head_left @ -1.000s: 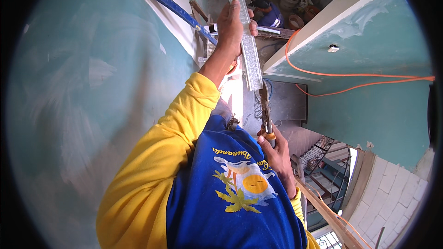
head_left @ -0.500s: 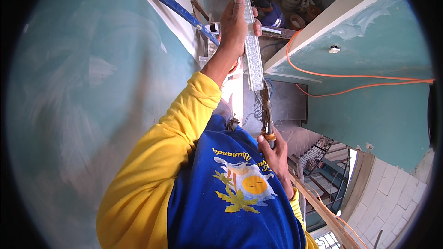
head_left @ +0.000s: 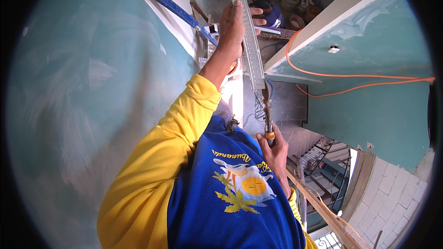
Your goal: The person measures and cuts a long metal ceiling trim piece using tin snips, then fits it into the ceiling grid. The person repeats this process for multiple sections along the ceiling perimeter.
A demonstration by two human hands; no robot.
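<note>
My left hand [head_left: 230, 30] is raised, holding a long perforated metal channel [head_left: 251, 57] with the thumb along its near side. Its fingers stretch out past the channel's far side. The channel's upper end runs out of the picture. Low on the right, my right hand [head_left: 277, 152] grips a pair of tin snips [head_left: 267, 108] by orange-and-black handles, pointing upward. The snips' dark jaws meet the right corner of the channel's lower end; whether they are closed on the metal I cannot tell.
A blue spirit level [head_left: 177, 11] leans at the upper left beside the teal wall [head_left: 92, 87]. Orange cable [head_left: 350, 76] hangs across the right wall. A person in dark blue [head_left: 272, 16] is beyond, near buckets [head_left: 290, 0]. A stair railing [head_left: 318, 152] is lower right.
The channel has turned slightly in my left hand, and its lower end has shifted a little. My left fingers have spread outward. The snips have tilted slightly, their jaws staying at the channel's end.
</note>
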